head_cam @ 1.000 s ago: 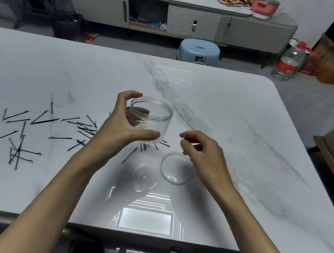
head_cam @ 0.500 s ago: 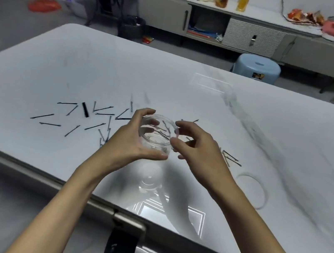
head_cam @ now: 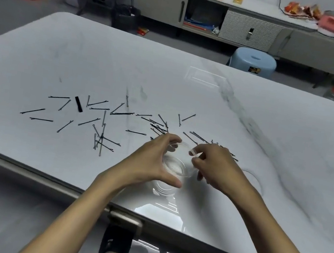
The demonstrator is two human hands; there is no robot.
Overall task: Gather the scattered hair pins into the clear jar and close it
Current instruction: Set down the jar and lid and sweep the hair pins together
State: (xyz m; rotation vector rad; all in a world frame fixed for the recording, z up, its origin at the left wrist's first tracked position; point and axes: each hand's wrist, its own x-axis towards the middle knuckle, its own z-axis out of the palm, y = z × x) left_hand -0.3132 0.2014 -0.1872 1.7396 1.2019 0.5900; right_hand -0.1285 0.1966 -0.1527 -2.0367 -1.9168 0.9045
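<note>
I hold the clear jar between both hands, just above the near edge of the tabletop. My left hand wraps it from the left, fingers curled over the top and thumb underneath. My right hand closes on the threaded rim from the right, fingertips pinching it. The jar looks tipped, its base toward me and its open mouth facing away, though the clear plastic makes the exact angle hard to read. I judge the two-handed hold is there to steady and aim a light, slippery container before any filling starts.

The hair pins lie scattered flat on the tabletop, most to the left of the jar and a denser bunch just behind it. None is visible inside the jar. One wider black clip lies well to the jar's left among them. The lid rests flat to the right of the jar, near my right wrist, presumably parked within reach for the closing step. Gathering appears not yet begun.
</note>
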